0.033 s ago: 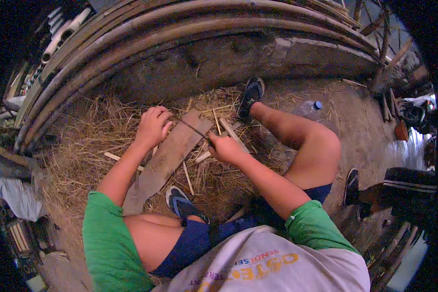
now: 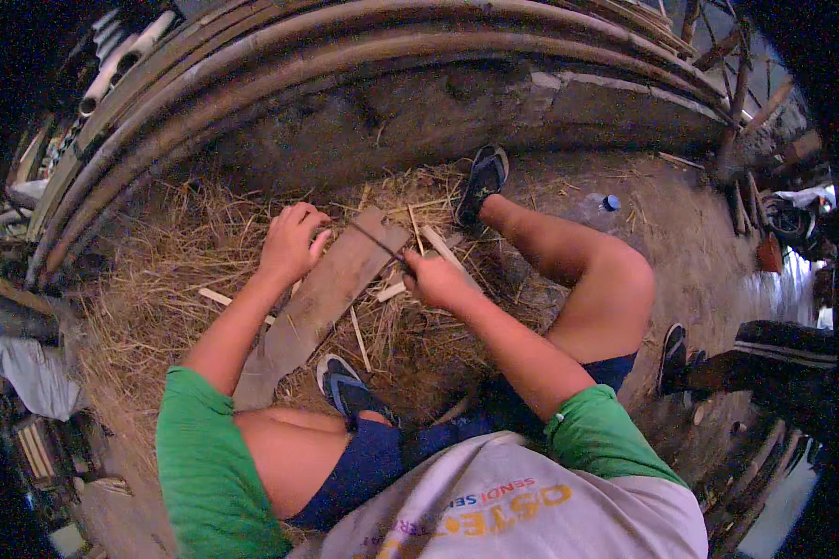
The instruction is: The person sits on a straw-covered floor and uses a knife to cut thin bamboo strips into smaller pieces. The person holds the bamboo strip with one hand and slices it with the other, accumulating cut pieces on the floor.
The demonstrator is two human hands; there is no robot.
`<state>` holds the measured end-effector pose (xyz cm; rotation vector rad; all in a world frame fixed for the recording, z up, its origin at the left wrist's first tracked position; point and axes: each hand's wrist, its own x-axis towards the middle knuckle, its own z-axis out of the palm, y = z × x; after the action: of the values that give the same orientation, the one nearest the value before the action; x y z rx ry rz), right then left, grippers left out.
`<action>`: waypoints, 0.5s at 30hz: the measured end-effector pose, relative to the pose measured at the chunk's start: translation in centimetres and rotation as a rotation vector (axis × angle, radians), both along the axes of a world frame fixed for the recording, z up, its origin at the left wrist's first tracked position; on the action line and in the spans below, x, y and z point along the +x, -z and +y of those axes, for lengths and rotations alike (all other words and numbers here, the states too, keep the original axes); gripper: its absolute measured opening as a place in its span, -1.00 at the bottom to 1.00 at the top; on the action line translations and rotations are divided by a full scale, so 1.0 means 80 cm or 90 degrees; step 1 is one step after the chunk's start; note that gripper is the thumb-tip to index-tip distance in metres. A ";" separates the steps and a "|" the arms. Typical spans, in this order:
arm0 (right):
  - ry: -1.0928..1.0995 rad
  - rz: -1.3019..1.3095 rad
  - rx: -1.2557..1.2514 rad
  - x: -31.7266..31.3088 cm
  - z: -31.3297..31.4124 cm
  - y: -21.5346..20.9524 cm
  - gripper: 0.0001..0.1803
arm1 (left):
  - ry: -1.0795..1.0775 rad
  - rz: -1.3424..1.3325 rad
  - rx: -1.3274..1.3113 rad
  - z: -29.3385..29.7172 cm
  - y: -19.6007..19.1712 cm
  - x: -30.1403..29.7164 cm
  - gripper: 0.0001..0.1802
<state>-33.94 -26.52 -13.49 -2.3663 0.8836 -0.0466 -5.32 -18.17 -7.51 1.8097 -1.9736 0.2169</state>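
Observation:
My right hand (image 2: 438, 282) is closed around the handle of a knife with a long, narrow dark blade (image 2: 378, 239). The blade points up and left, crossing above the far end of a worn wooden board (image 2: 317, 303). That board lies slantwise between my legs, on the straw. At its left side, near the far end, is my left hand (image 2: 294, 244), fingers bent and thumb apart from them, with nothing visible in it. Pale split sticks (image 2: 446, 250) lie just right of the board.
Dry straw and shavings (image 2: 177, 252) cover the ground. Long bamboo poles (image 2: 391, 45) run along a low wall (image 2: 419, 121) ahead. A clear plastic bottle with a blue cap (image 2: 609, 202) lies beyond my right knee. Another person's leg and sandal (image 2: 673, 357) are at the right.
The knife has shifted slightly, its tip a little farther out over the board. My right hand has turned a little with it; my left hand stays in nearly the same place.

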 end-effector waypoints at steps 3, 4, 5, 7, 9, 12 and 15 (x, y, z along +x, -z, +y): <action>0.077 -0.004 -0.028 -0.011 -0.032 0.011 -0.39 | -0.023 0.056 0.285 0.007 0.006 -0.012 -0.73; 0.151 0.018 -0.017 -0.020 -0.043 0.015 -0.37 | 0.006 0.043 0.334 0.006 0.011 -0.021 -0.70; 0.218 0.027 -0.012 -0.032 -0.053 0.020 -0.34 | 0.020 0.014 0.405 0.004 0.017 -0.031 -0.69; 0.253 0.096 -0.036 -0.054 -0.070 0.037 -0.46 | 0.049 -0.040 0.571 -0.003 0.030 -0.052 -0.68; 0.279 0.132 -0.017 -0.070 -0.075 0.064 -0.48 | 0.152 -0.041 0.514 -0.011 0.036 -0.067 -0.65; 0.295 0.151 -0.026 -0.082 -0.063 0.112 -0.50 | 0.210 -0.008 0.469 -0.020 0.030 -0.073 -0.63; 0.303 0.146 -0.009 -0.092 -0.054 0.151 -0.50 | 0.175 0.073 0.481 -0.024 0.015 -0.061 -0.60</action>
<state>-41.30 -30.81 -25.54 -2.1501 1.5452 0.0283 -10.17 -20.05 -8.70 1.8489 -2.3674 -0.8014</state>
